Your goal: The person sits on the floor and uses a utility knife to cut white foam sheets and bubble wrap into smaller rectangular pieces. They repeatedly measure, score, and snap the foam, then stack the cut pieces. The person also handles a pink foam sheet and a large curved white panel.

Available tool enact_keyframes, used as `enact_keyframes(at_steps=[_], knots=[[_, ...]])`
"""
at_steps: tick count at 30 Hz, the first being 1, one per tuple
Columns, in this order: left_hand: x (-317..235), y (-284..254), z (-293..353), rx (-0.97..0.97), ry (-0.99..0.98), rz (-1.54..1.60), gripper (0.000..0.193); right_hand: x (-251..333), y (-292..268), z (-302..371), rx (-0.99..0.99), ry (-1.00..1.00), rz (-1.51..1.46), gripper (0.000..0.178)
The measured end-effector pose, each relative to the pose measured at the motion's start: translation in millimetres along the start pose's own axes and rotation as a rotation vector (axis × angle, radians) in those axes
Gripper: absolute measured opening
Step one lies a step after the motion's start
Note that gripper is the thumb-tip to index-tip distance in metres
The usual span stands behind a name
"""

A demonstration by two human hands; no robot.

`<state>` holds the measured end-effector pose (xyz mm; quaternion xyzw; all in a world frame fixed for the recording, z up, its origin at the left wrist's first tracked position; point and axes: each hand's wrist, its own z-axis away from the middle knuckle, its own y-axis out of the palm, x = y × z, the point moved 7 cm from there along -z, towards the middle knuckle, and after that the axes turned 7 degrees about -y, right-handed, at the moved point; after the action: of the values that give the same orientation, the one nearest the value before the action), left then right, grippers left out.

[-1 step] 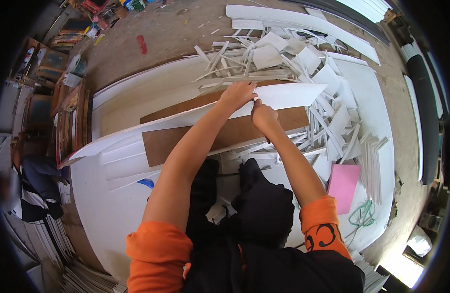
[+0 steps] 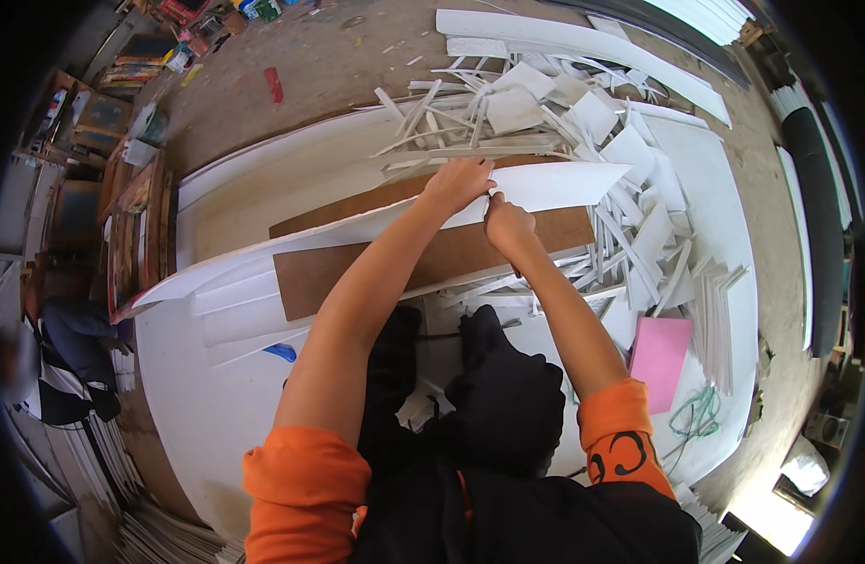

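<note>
A long white strip of sheet material (image 2: 568,183) runs from the lower left to the right, over a brown board (image 2: 432,261). My left hand (image 2: 459,183) is closed on the strip near its upper edge. Just right of it, my right hand (image 2: 509,226) is a closed fist around a slim dark tool, mostly hidden by the fingers. One end of the tool meets the strip beside my left fingertips; its kind cannot be made out. Both forearms reach forward above my dark-clothed legs.
White offcuts (image 2: 522,103) heap up behind and right of the board. A pink rectangular piece (image 2: 660,362), tangled green string (image 2: 697,414) and a stack of white strips (image 2: 716,324) lie at right. A blue object (image 2: 282,352) is near my left forearm. Someone sits far left (image 2: 70,343).
</note>
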<state>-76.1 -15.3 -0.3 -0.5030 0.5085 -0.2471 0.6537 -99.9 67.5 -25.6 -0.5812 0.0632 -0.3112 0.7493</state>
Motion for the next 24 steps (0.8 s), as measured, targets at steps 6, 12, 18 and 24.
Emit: enact_keyframes(at_steps=[6,12,18,24], knots=[[6.0,-0.6,-1.0,0.018,-0.016,-0.015,0.029,5.5,-1.6,18.5,-0.005,-0.029,-0.005,0.020],[2.8,-1.5,-1.2,0.020,0.037,-0.015,0.028,4.5,3.7,8.9,0.049,-0.001,0.013,0.022],[-2.0,1.9,2.2,0.016,0.063,0.014,0.027,-4.9,31.7,-16.1,0.141,0.086,0.023,0.026],[9.5,5.4,-7.3,0.022,-0.018,0.053,0.029,-5.0,36.5,-18.2,0.152,0.076,-0.047,0.023]])
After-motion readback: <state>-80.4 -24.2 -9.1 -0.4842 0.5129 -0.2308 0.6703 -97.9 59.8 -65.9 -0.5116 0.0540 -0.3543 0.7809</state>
